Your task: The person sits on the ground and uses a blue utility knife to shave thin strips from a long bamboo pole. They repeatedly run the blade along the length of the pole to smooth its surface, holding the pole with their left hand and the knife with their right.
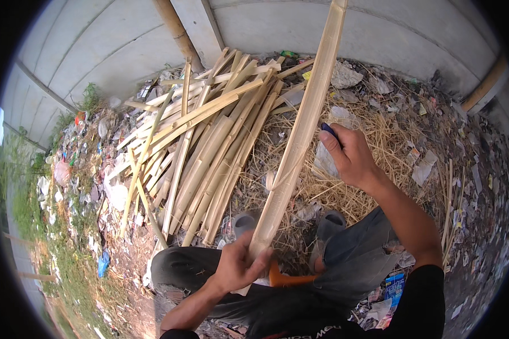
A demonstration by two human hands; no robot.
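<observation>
A long split bamboo strip (pixel 300 141) slants up and away from my lap, its pale, hollowed inner side facing up. My left hand (pixel 240 268) is closed around its near end, above my thigh. A thin curled shaving (pixel 270 181) clings to the strip's left edge, partway along. Close to the right edge, my right hand (pixel 353 155) is closed around a tool with a dark blue handle (pixel 330 131). Only the tip of that handle shows by the thumb; the rest of the tool is hidden.
A heap of split bamboo strips (pixel 209 141) lies ahead to the left, against a grey panel wall (pixel 119 39). Straw-like shavings (pixel 373 186) and litter cover the ground. My knees are bent. An orange piece (pixel 291 279) shows between my legs. Bamboo poles (pixel 178 34) stand along the wall.
</observation>
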